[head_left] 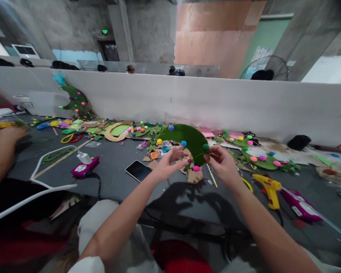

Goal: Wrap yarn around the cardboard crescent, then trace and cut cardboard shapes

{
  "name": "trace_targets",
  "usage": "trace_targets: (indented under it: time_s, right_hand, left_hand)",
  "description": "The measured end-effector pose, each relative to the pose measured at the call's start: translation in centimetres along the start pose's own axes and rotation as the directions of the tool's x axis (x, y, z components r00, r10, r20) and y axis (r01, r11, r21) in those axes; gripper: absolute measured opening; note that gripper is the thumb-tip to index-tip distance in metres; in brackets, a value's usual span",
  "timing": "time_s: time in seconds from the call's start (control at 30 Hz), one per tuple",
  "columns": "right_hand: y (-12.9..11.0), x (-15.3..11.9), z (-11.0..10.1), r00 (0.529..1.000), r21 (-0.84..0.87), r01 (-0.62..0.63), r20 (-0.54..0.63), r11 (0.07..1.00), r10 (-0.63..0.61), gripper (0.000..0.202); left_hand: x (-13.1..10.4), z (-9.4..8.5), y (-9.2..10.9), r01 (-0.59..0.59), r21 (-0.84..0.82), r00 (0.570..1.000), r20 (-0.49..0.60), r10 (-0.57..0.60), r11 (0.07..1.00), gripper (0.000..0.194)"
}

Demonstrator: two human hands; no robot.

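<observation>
A green crescent-shaped felt piece (184,133) is held up above the table, dotted with pom-poms in blue, yellow, teal and pink. My right hand (221,165) pinches its right end between thumb and fingers, beside a dark green pom-pom (205,148). Below that end hangs a bright pink pom-pom (196,168). My left hand (172,163) is at the inner curve, fingers apart and just under a blue pom-pom (183,143); whether the fingertips touch it I cannot tell. Nothing shows in the left palm.
A yellow glue gun (269,189) and a purple power strip (299,206) lie at right. A phone (138,170), another purple strip (85,167) and scissors (71,138) lie left. Decorated green pieces line the white partition (216,96). Another person's hand (11,134) works at far left.
</observation>
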State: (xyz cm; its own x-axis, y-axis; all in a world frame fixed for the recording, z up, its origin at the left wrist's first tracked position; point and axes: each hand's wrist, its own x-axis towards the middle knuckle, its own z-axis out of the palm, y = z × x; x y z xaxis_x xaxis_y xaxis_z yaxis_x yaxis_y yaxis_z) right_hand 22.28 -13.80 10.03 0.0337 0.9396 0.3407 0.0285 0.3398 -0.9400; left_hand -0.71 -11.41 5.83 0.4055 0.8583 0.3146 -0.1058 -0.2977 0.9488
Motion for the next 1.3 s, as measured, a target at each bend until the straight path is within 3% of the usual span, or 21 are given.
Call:
trace_targets:
  time_s: [0.2, 0.4, 0.53, 0.7, 0.83, 1.0, 1.13, 1.3]
  right_hand:
    - [2.3, -1.2, 1.2, 0.992, -0.01, 0.013, -0.128, 1.0, -0.014, 0.024]
    - [3.1, -1.8, 0.0, 0.984, 0.082, -0.046, -0.17, 0.996, 0.059, 0.037]
    - [3.2, -2.3, -1.0, 0.981, 0.19, -0.121, -0.125, 0.974, 0.147, 0.041]
    - [3.2, -3.0, -0.1, 0.973, 0.25, -0.22, -0.016, 0.943, 0.232, 0.041]
    - [3.4, -3.5, 0.8, 0.948, 0.257, -0.319, 0.093, 0.912, 0.305, 0.04]
    - [4.5, -3.3, 0.8, 0.876, 0.193, -0.445, 0.294, 0.874, 0.381, 0.057]
    - [5.7, -2.9, 0.9, 0.862, 0.08, -0.41, 0.359, 0.908, 0.358, 0.051]
    - [6.4, -2.6, 1.0, 0.87, -0.033, -0.335, 0.374, 0.942, 0.322, 0.041]
  left_hand:
    - [-0.5, 1.6, -0.7, 0.123, 0.009, 0.989, 0.086, -0.123, 0.992, 0.057]
    - [-0.5, 2.5, 0.5, 0.118, 0.069, 0.982, 0.139, -0.127, 0.991, 0.032]
    - [0.3, 1.6, 0.4, 0.085, 0.023, 0.996, -0.029, -0.085, 0.996, 0.033]
    - [0.7, 3.2, -0.6, 0.074, -0.106, 0.997, 0.009, -0.074, 0.992, 0.055]
    - [0.5, 4.1, -0.2, 0.041, -0.152, 0.996, -0.072, -0.052, 0.988, 0.043]
    - [0.9, 2.5, -0.3, 0.01, -0.14, 0.982, -0.186, -0.036, 0.99, 0.041]
    - [1.1, 1.9, -1.0, -0.006, -0.114, 0.974, -0.225, -0.02, 0.993, 0.041]
    - [0.8, 2.5, -0.5, 0.002, -0.092, 0.989, -0.15, -0.016, 0.996, 0.036]
